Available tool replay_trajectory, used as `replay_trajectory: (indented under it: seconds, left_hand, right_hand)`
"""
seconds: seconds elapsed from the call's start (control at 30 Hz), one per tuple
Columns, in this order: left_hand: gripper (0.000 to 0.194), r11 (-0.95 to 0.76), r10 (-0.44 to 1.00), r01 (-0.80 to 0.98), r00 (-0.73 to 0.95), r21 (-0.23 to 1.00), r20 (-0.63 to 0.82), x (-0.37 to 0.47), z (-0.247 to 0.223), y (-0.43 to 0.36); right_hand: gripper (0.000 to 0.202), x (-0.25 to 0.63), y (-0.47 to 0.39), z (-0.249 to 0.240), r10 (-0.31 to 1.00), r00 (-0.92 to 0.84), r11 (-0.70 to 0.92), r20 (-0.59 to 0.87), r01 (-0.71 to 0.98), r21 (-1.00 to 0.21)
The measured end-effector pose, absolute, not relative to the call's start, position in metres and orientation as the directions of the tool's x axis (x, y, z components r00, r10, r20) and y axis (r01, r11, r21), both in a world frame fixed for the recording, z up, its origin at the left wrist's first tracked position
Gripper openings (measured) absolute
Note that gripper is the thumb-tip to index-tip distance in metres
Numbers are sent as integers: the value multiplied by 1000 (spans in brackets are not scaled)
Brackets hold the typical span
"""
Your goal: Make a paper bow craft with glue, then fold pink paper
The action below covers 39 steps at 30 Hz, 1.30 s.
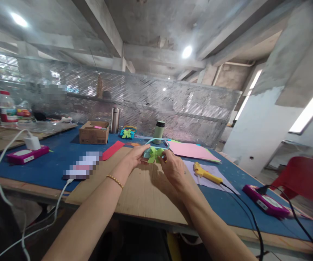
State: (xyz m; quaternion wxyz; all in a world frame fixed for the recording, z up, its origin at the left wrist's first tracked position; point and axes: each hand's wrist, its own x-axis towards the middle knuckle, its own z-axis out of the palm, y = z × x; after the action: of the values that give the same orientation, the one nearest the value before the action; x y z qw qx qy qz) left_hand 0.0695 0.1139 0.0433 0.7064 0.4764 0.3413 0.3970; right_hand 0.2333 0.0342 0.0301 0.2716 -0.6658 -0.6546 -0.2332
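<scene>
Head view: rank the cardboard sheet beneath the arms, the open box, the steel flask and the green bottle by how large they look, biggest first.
1. Cardboard sheet
2. Open box
3. Steel flask and green bottle: too alike to rank

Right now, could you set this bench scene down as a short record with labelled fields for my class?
Left hand: holds a small handled basket
Right hand: fingers at the green bow on its front
Beneath: brown cardboard sheet
Right side: yellow glue gun on pale purple paper
Back: steel flask, green bottle
Back left: open cardboard box
</scene>
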Motion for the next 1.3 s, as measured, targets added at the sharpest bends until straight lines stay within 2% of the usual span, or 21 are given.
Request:
replay_trajectory:
  seconds: [1.3]
  left_hand:
    - [29,240,883,-224,454,945,-117,69,47,111]
  right_hand:
    - [20,235,37,28,726,17,14,688,999,-39]
